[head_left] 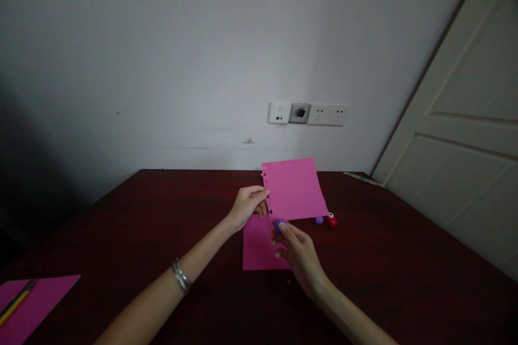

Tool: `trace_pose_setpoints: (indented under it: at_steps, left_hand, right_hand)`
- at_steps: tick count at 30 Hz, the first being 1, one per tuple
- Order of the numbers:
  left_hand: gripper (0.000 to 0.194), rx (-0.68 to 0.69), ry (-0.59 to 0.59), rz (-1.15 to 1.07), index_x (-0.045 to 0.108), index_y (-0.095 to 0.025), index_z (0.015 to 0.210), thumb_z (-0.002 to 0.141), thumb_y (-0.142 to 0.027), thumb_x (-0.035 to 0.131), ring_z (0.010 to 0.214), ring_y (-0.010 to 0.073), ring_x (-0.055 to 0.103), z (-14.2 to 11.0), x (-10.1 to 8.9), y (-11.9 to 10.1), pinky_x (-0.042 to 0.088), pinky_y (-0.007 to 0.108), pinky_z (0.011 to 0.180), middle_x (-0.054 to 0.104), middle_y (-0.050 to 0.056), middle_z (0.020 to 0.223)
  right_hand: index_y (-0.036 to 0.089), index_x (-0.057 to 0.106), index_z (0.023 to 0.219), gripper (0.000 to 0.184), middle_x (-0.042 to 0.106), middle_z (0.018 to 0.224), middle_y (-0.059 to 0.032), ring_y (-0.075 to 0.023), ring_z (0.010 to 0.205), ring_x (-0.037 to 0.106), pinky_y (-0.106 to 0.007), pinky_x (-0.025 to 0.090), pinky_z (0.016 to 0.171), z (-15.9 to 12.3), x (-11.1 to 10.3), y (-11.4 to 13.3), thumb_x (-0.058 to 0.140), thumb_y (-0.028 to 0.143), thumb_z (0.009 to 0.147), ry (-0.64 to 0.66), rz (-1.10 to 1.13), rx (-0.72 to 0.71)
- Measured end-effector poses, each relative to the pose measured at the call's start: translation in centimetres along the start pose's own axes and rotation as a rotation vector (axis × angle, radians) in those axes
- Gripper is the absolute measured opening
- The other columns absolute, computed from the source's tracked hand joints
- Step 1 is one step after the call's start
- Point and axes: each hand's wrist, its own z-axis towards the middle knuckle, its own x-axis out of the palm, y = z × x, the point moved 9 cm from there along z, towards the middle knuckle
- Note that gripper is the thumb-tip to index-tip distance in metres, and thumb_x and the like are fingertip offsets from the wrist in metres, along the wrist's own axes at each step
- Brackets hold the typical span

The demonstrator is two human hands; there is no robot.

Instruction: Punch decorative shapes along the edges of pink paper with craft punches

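Observation:
My left hand (247,204) pinches the left edge of a pink sheet of paper (295,188) and holds it up above the dark red table (162,226). Small punched holes run down that edge. At the sheet's lower left corner my right hand (297,250) grips a small purple punch (279,225). A second pink sheet (259,248) lies flat on the table under both hands. A silver bracelet (181,276) is on my left wrist.
Two more small punches, one purple (319,220) and one red (332,220), sit on the table right of the held sheet. Another pink sheet (36,302) with pencils (16,301) on it lies at the near left corner. Wall sockets (309,114) and a door (465,135) are behind.

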Motion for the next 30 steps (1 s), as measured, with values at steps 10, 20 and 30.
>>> trace_pose_setpoints:
  at_steps: [10, 20, 30]
  left_hand:
    - [0.025, -0.005, 0.008, 0.021, 0.052, -0.013, 0.074, 0.073, -0.038, 0.059, 0.038, 0.0077, 0.049, -0.1, 0.4, 0.0, 0.039, 0.019, 0.037, 0.053, -0.003, 0.048]
    - [0.026, 0.007, 0.030, 0.047, 0.052, -0.014, 0.074, 0.074, -0.040, 0.057, 0.036, 0.0094, 0.050, -0.3, 0.9, 0.4, 0.039, 0.021, 0.037, 0.052, -0.004, 0.046]
    - [0.024, 0.015, 0.024, 0.020, 0.053, -0.013, 0.074, 0.074, -0.036, 0.057, 0.036, 0.0098, 0.050, -0.4, 1.1, 0.5, 0.040, 0.021, 0.036, 0.053, -0.003, 0.048]
  right_hand:
    - [0.015, 0.066, 0.077, 0.027, 0.061, 0.071, -0.0051, -0.0139, 0.063, 0.054, -0.022, 0.042, 0.046, -0.2, 0.1, 0.0, 0.065, 0.041, 0.068, -0.018, 0.027, 0.018]
    - [0.013, 0.066, 0.071, 0.030, 0.063, 0.070, -0.0070, -0.0144, 0.061, 0.055, -0.022, 0.042, 0.045, 0.0, -0.4, -0.4, 0.067, 0.042, 0.065, -0.064, 0.047, 0.042]
    - [0.012, 0.066, 0.073, 0.027, 0.062, 0.068, -0.0067, -0.0131, 0.059, 0.053, -0.022, 0.041, 0.044, 0.0, -0.3, -0.2, 0.066, 0.039, 0.068, -0.045, 0.062, 0.023]
